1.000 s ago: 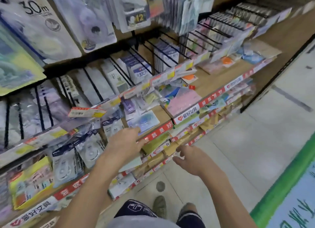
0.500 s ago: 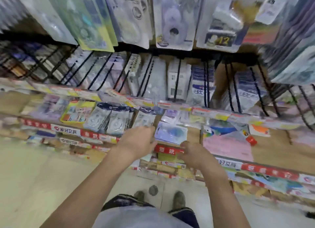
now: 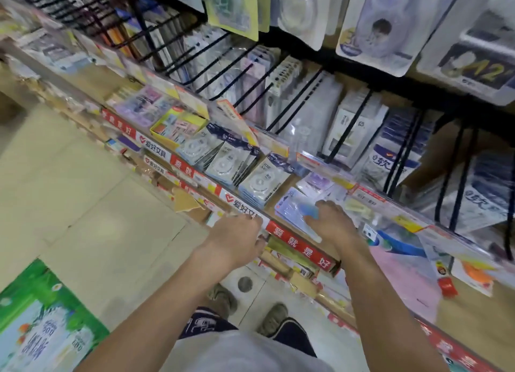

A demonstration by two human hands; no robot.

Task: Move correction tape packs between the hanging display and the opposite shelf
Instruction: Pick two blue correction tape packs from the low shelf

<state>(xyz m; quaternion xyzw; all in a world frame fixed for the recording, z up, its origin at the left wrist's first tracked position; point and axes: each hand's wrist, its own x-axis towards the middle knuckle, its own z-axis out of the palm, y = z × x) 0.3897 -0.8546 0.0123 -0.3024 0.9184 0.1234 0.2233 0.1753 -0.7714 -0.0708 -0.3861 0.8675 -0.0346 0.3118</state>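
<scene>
- Along the front edge of the wooden shelf [image 3: 289, 182], a red-and-white price strip [image 3: 299, 245] runs from far left to near right, and both hands work at it.
- The left hand [image 3: 237, 239] sits at the strip's white part, back of the hand up. Its fingers curl over the shelf's edge; I cannot tell whether they hold anything.
- The right hand [image 3: 331, 222] reaches past the strip onto the shelf and rests on a flat correction tape pack [image 3: 292, 211], pale lilac with a blue dispenser inside. The fingers bend down onto the pack's near end, close together; the thumb side is hidden, so whether it pinches or only presses is unclear.
- That pack lies flat on the shelf board just behind the red part of the strip, one corner toward the edge.
- Just left of it, three stacks of white round-dispenser packs [image 3: 262, 183] with dark blue headers lean in a row along the same front edge.
- Farther left stands a yellow box of small cards [image 3: 178, 125].
- Behind these, black wire dividers [image 3: 287, 104] hold upright rows of packs.
- Above, large blister packs [image 3: 381, 23] hang from the display at the top edge.
- To the right of the right forearm lies a pink sheet [image 3: 404, 279] on the shelf.
- Below, tan shoes [image 3: 273, 318] stand on the pale tiled floor [image 3: 69, 182].
</scene>
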